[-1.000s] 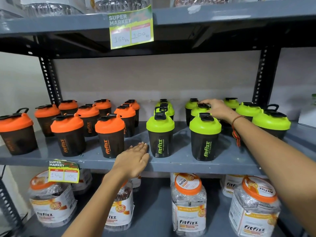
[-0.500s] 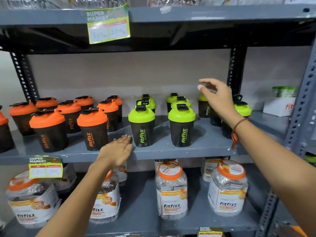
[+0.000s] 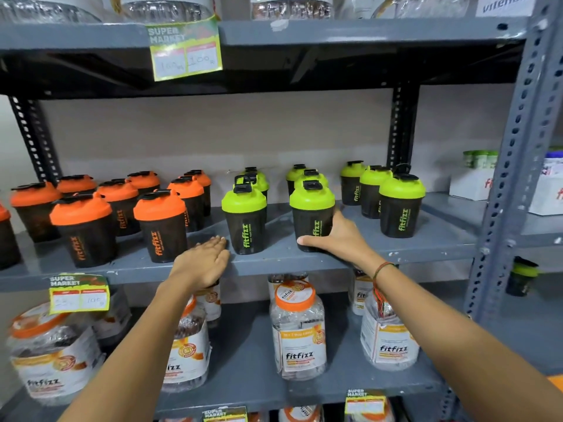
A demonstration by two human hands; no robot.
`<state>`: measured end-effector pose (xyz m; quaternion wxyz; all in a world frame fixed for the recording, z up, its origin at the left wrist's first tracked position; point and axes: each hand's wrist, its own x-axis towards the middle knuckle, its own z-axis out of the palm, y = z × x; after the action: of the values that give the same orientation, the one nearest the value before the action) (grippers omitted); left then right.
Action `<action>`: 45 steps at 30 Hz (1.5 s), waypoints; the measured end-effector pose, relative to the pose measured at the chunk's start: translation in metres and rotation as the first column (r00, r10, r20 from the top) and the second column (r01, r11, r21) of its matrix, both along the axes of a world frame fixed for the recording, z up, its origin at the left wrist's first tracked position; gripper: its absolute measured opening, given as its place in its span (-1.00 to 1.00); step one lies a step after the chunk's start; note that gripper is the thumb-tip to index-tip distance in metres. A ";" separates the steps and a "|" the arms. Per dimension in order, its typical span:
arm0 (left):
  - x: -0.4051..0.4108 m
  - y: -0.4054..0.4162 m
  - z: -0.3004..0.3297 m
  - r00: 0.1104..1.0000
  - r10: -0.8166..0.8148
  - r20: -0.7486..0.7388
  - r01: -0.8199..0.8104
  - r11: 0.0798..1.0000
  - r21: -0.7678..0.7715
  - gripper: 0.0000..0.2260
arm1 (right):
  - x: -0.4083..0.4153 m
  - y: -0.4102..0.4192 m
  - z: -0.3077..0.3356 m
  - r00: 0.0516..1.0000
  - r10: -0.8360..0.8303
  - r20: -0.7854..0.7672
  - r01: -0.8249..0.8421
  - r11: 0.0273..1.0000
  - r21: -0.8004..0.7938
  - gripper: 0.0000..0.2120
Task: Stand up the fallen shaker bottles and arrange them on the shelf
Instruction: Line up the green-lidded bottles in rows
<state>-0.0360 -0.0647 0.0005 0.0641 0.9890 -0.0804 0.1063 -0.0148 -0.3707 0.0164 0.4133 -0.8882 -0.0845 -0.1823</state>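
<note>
Grey metal shelving fills the view, and its middle shelf [image 3: 304, 260] carries the upright shaker bottles. One green-lidded shaker bottle [image 3: 311, 216] stands at the front edge of that shelf, and the right hand [image 3: 338, 239] is wrapped around its lower body, thumb across the front near the base and fingers behind. Just left of that bottle stands a second green-lidded shaker [image 3: 244, 219], and more green ones stand behind and to the right of it. Left of the gripped bottle, the left hand [image 3: 202, 261] lies flat and spread on the shelf's front edge, holding nothing. Farther left stand the orange-lidded shakers [image 3: 122, 208], all upright. Below the gripped bottle, clear jars with orange lids [image 3: 297, 327] sit on the lower shelf. A thread bracelet [image 3: 382, 268] circles the right wrist.
</note>
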 end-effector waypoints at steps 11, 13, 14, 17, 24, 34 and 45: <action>0.002 0.001 -0.002 1.000 0.009 0.008 -0.009 1.000 -0.008 -0.51 | 0.000 -0.017 0.001 1.000 0.021 0.017 -0.021 0.999 0.048 -0.20; 0.003 0.002 -0.003 1.000 0.009 0.010 -0.009 1.000 -0.007 -0.51 | -0.001 -0.018 0.001 0.999 0.034 0.008 -0.035 0.998 0.048 -0.17; 0.003 0.002 -0.003 1.000 0.007 0.011 -0.007 1.000 -0.007 -0.52 | -0.002 -0.019 0.002 0.999 0.048 -0.004 -0.047 0.998 0.048 -0.13; 0.004 0.003 -0.004 1.000 0.006 0.012 -0.006 1.000 -0.010 -0.51 | -0.012 -0.026 0.004 0.997 0.081 0.012 -0.082 0.992 0.093 -0.01; 0.006 0.004 -0.006 1.000 0.006 0.024 -0.006 1.000 -0.003 -0.52 | -0.039 -0.064 -0.004 0.655 -0.449 0.608 0.263 0.889 0.374 -0.49; 0.006 0.004 -0.007 0.999 0.006 0.041 -0.005 1.000 -0.003 -0.52 | -0.006 -0.124 -0.008 0.853 -0.496 0.163 0.470 0.865 0.173 0.13; 0.009 0.005 -0.008 0.999 0.011 0.045 -0.011 1.000 0.001 -0.52 | -0.002 -0.131 -0.010 0.849 -0.505 0.156 0.495 0.863 0.101 -0.09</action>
<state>-0.0275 -0.0602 -0.0076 0.0612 0.9869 -0.0764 0.1286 -0.0165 -0.5020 0.0066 0.3674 -0.8476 0.1184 -0.3641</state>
